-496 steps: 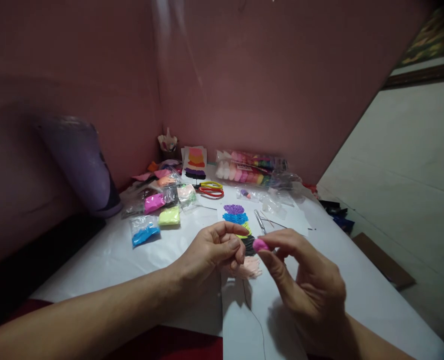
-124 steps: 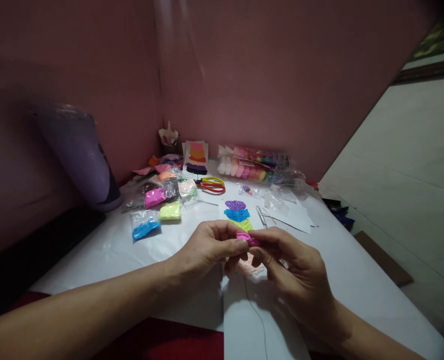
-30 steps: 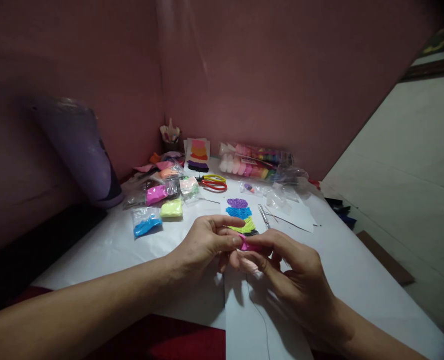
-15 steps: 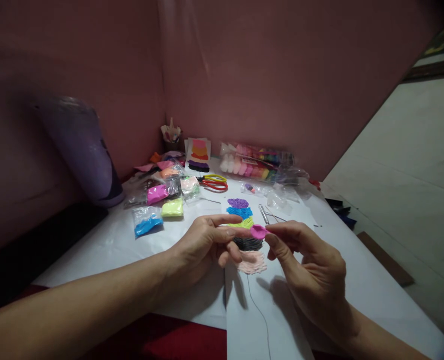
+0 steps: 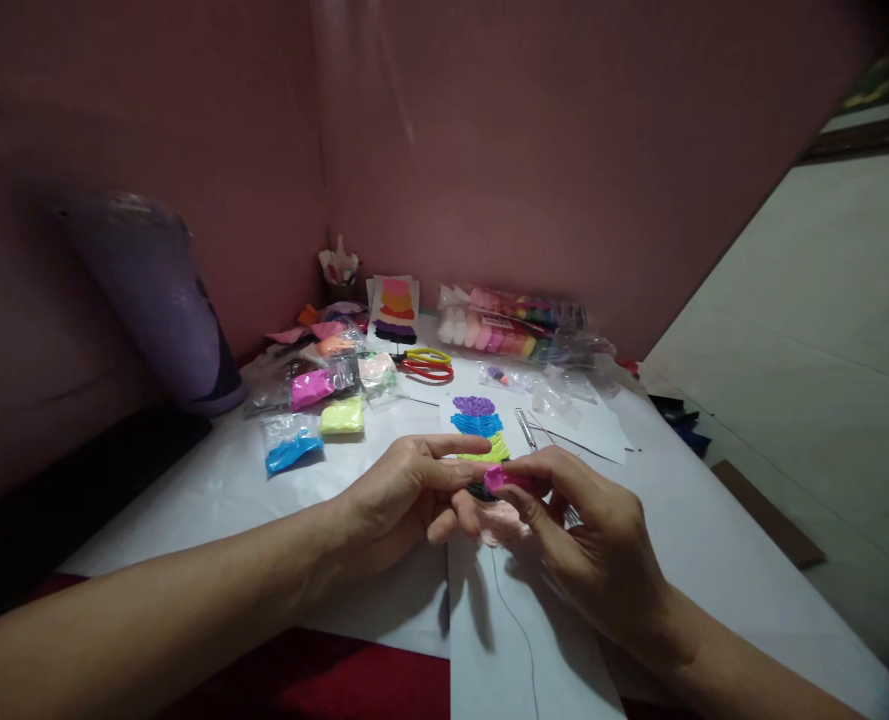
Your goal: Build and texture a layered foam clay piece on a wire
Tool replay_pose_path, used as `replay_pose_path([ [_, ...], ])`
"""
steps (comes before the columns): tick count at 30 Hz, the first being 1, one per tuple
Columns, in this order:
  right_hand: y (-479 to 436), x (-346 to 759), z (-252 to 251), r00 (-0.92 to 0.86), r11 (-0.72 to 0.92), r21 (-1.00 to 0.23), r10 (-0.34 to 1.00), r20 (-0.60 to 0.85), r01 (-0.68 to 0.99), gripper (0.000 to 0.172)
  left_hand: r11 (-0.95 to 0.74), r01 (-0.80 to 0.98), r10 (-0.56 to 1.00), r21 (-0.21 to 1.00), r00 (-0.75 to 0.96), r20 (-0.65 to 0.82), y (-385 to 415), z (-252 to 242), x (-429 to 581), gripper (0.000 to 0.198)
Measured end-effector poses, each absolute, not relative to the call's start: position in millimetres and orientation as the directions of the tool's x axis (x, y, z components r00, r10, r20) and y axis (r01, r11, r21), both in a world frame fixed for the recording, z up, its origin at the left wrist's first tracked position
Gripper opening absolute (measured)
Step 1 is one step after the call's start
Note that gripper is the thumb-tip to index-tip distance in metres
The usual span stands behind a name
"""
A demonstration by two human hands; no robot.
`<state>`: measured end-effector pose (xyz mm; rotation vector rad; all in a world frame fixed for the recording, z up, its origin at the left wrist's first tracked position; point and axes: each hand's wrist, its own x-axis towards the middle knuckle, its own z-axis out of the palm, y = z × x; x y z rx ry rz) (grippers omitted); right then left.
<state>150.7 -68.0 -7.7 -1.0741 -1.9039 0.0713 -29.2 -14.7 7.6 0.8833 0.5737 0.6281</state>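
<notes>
A small lump of bright pink modelling clay [image 5: 494, 478] is held between the fingertips of both hands, above a sheet of paper. My left hand [image 5: 418, 485] has its thumb pressed on a finger beside the clay, one finger stretched out above. Thumb and index finger of my right hand [image 5: 590, 515] pinch the clay from the other side. Under the hands, the white paper [image 5: 489, 640] carries textured clay bands: purple [image 5: 474, 406], blue [image 5: 477, 425], yellow-green [image 5: 493, 449], black and pale peach [image 5: 498, 524]. A thin line runs down from the peach band. The hands partly hide the lower bands.
Bagged blue clay [image 5: 294, 452], yellow clay [image 5: 342, 415] and pink clay [image 5: 311, 387] lie at left. Scissors [image 5: 427, 365], a picture card [image 5: 395, 308] and packs of coloured clay [image 5: 489, 325] are behind. A metallic tool [image 5: 525, 430] lies right of the bands.
My right hand has moved left and slightly down, bringing the pink clay against my left fingers. The clay looks more bunched than the earlier flat oval.
</notes>
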Motion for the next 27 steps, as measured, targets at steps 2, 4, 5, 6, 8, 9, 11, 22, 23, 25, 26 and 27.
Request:
replay_pose_path([
  [2,-68.3,151.4,-8.5,-0.219,0.617,-0.41,0.694,0.686,0.671,0.01,0.486,-0.253,0.693,0.837,0.694,-0.192,-14.8,7.6,-29.3,0.047],
  [4,-68.5,152.4,-9.4,-0.255,0.619,-0.35,0.678,0.689,0.703,0.011,0.495,-0.251,0.673,0.832,0.716,-0.185,-15.2,8.2,-29.4,0.048],
  [5,-68.4,152.9,-9.9,-0.277,0.621,-0.314,0.67,0.689,0.718,0.01,0.501,-0.248,0.66,0.829,0.729,-0.181,-15.4,8.8,-29.5,0.049],
  [6,-68.2,153.2,-10.3,-0.299,0.621,-0.277,0.66,0.689,0.733,0.009,0.506,-0.244,0.647,0.827,0.742,-0.177,-15.7,9.3,-29.6,0.051],
  [8,-67.6,153.4,-10.7,-0.322,0.616,-0.226,0.648,0.69,0.754,0.007,0.515,-0.241,0.626,0.823,0.762,-0.168,-15.9,10.2,-29.9,0.053],
  [9,-67.4,153.2,-10.7,-0.315,0.606,-0.223,0.651,0.691,0.764,0.008,0.516,-0.242,0.622,0.822,0.765,-0.165,-15.8,10.4,-29.9,0.054],
  [11,-67.0,152.6,-9.8,-0.261,0.574,-0.26,0.668,0.697,0.776,0.009,0.512,-0.252,0.627,0.821,0.763,-0.157,-15.2,10.1,-30.0,0.056],
  [22,-68.8,151.8,-1.1,-0.011,0.514,-0.49,0.698,0.716,0.704,0.004,0.518,-0.349,0.705,0.781,0.692,-0.158,-12.0,11.1,-29.9,0.052],
  [23,-69.1,151.3,-1.5,-0.025,0.519,-0.485,0.701,0.713,0.704,0.004,0.518,-0.351,0.706,0.78,0.691,-0.158,-11.7,11.0,-30.2,0.052],
  [25,-69.3,150.7,-2.9,-0.059,0.535,-0.474,0.704,0.708,0.7,0.005,0.518,-0.352,0.71,0.78,0.685,-0.161,-11.3,10.7,-30.9,0.051],
  [26,-69.1,150.7,-3.8,-0.081,0.547,-0.462,0.701,0.708,0.698,0.006,0.517,-0.352,0.711,0.781,0.684,-0.163,-11.3,10.6,-31.2,0.051],
  [27,-68.6,151.0,-4.9,-0.111,0.561,-0.442,0.697,0.708,0.7,0.007,0.514,-0.346,0.709,0.785,0.686,-0.163,-11.5,10.7,-31.4,0.052],
])
